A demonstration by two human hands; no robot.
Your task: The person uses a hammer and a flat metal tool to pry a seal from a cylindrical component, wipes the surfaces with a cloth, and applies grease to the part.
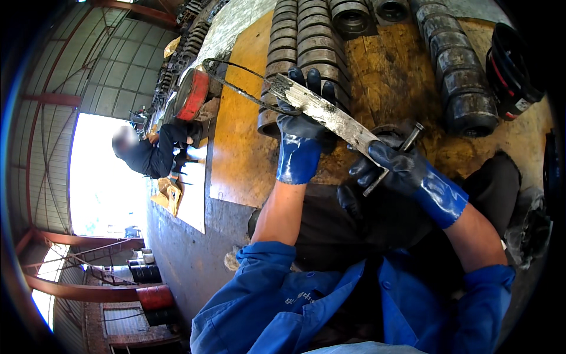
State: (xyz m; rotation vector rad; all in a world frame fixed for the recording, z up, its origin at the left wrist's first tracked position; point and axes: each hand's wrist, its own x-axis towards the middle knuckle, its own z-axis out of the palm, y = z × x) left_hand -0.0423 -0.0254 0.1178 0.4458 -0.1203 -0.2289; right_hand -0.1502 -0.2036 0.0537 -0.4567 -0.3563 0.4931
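Note:
Blue rubber gloves blackened with grease cover both hands. My left hand (303, 124) is curled around a thin dark ring (239, 66), whose loop sticks out to the left. A flat wooden stick (333, 115), smeared grey at its far end, lies slantwise across the fingers of that hand. My right hand (398, 165) grips the near end of the stick. A long metal bolt (411, 137) with a flat head also passes through the right hand's grasp, and its thin end shows below the fingers. Behind the hands, a round metal part (392, 133) is partly hidden.
Rows of metal rings (315, 44) stand on the stained worktable (242, 130), with another row (454, 71) at the right. A black tub (510, 74) stands at the far right. A red drum (193, 94) and a seated person (147, 154) are to the left.

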